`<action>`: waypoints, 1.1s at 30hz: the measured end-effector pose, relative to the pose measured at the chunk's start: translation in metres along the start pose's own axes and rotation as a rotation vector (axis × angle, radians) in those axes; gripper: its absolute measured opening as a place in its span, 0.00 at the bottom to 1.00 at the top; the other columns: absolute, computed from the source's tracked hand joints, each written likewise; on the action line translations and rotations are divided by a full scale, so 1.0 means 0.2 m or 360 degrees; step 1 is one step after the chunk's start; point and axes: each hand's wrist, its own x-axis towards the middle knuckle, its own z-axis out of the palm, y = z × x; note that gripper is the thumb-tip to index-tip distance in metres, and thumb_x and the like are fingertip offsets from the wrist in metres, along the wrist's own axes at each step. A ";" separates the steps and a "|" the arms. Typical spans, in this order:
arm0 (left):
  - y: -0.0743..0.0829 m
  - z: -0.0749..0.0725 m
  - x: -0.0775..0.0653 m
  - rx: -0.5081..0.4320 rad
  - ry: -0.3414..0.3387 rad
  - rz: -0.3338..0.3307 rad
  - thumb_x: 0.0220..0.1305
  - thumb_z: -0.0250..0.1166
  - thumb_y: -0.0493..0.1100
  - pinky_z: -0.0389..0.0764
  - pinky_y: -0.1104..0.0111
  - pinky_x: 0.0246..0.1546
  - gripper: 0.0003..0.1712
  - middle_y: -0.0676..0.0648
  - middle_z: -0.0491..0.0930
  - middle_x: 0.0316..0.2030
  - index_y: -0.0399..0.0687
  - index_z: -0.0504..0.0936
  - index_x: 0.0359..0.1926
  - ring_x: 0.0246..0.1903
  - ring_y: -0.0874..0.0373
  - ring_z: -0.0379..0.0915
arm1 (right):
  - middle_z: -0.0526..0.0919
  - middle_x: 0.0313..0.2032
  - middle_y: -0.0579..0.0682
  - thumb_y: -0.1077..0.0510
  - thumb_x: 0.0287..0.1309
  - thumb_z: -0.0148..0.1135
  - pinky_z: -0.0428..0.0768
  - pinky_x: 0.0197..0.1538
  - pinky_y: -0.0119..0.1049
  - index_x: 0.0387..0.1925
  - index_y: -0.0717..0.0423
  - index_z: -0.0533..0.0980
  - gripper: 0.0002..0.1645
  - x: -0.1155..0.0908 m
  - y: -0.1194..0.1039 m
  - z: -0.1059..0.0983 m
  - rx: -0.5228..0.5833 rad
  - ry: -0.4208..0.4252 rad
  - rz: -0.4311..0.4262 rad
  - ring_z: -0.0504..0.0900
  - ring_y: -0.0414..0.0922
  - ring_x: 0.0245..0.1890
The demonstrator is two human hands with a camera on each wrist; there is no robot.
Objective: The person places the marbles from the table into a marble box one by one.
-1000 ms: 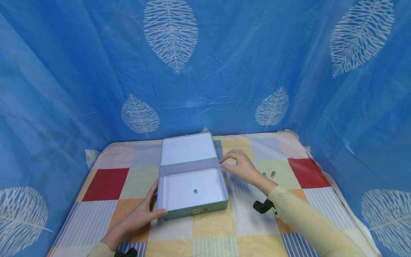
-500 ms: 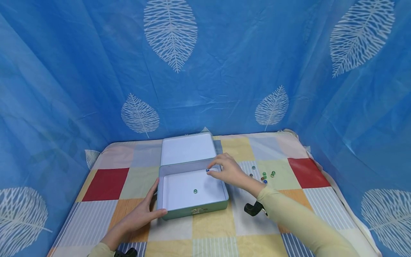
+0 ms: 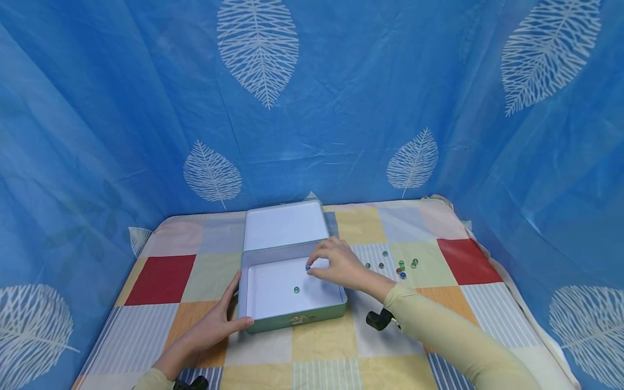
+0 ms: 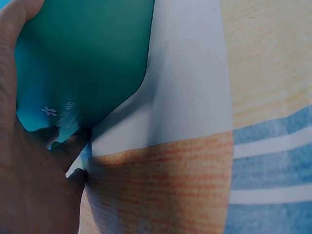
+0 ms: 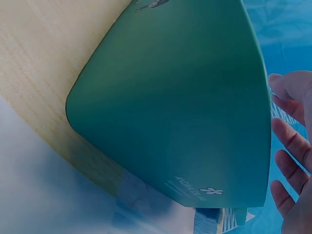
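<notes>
Blue glass marble (image 3: pixel 308 268) is pinched between the thumb and index fingertip of the right hand (image 3: pixel 336 264), over the white interior of a green hinged tin (image 3: pixel 273 326), in the head view. One green marble (image 3: pixel 296 290) lies on the tin's floor; the lid (image 3: pixel 285 227) stands open at the back. Loose marbles (image 3: pixel 402 275), green, blue and brownish, lie to the right on the patchwork cloth (image 3: pixel 326 344); this view alone shows marbles. The left hand (image 3: pixel 214 326) grips the near left corner, thumb at the front, fingers along the side.

From the left wrist, that hand's thumb and fingers sit apart against the green wall, where white lettering (image 4: pixel 66 114) beside a printed flower (image 4: pixel 48 111) reads "ISLAND"; the word before it is unclear.

From the right wrist, similar lettering begins "AN", its smaller lines illegible. Beyond the rim, the right hand's lower fingers (image 5: pixel 292 139) are slightly spread; the pinch itself is hidden there.
</notes>
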 end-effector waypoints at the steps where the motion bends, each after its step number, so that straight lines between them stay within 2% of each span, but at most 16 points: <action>1: 0.00 0.00 0.00 0.0001 0.0000 -0.0001 0.65 0.71 0.54 0.44 0.34 0.72 0.64 0.41 0.31 0.81 0.75 0.28 0.81 0.78 0.37 0.31 | 0.80 0.44 0.38 0.46 0.60 0.73 0.70 0.60 0.51 0.37 0.37 0.87 0.04 0.00 0.00 0.00 -0.0010 -0.0003 -0.0009 0.72 0.45 0.56; 6: 0.00 0.00 0.00 0.0011 -0.0001 -0.0029 0.65 0.71 0.55 0.43 0.33 0.71 0.64 0.42 0.31 0.81 0.77 0.28 0.80 0.78 0.38 0.31 | 0.81 0.45 0.38 0.45 0.60 0.73 0.70 0.61 0.50 0.37 0.36 0.87 0.05 0.00 -0.01 0.01 -0.0059 -0.0021 -0.0041 0.72 0.44 0.56; 23: 0.00 -0.02 0.01 -0.0028 -0.0021 -0.0005 0.66 0.70 0.54 0.40 0.33 0.71 0.64 0.42 0.29 0.81 0.78 0.27 0.80 0.78 0.38 0.28 | 0.81 0.44 0.38 0.45 0.61 0.73 0.70 0.61 0.50 0.37 0.36 0.88 0.05 0.01 -0.02 0.01 -0.0124 -0.0045 -0.0083 0.72 0.44 0.54; 33: 0.01 -0.02 0.01 -0.0012 -0.0019 -0.0004 0.66 0.70 0.55 0.42 0.32 0.71 0.64 0.42 0.30 0.81 0.78 0.27 0.80 0.78 0.38 0.29 | 0.82 0.47 0.41 0.46 0.61 0.73 0.70 0.61 0.51 0.42 0.44 0.89 0.11 0.02 0.00 0.00 -0.0072 -0.0031 -0.0076 0.72 0.46 0.55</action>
